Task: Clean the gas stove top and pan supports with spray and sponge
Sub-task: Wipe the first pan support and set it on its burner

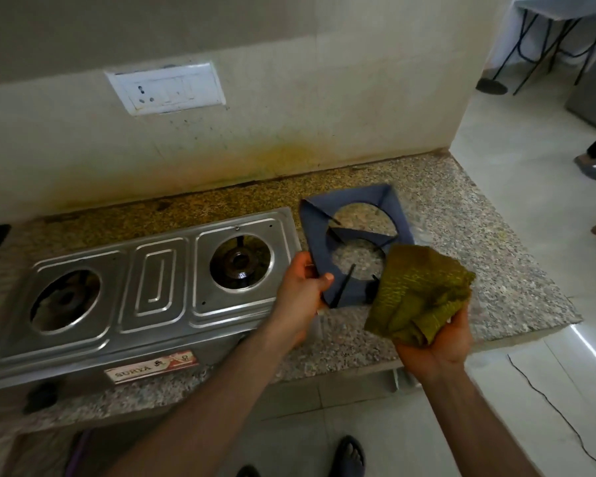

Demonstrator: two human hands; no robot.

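Pan-support step in hand, judging by the layout. Left hand (307,284) pinching the near support (344,270) at its left edge, thumb on top, tilted up off the counter (461,235). Right hand (441,342) bunched around a green cloth (417,290), palm up, cloth touching the support's right corner. Second support (355,208) lay just behind, flat on the counter. Stove (159,280) sat to the left, both burners bare, supports off. No spray or sponge in view. Next move probably called for steadying the frame with the left grip and dragging the cloth along each prong and rim, then turning it over.
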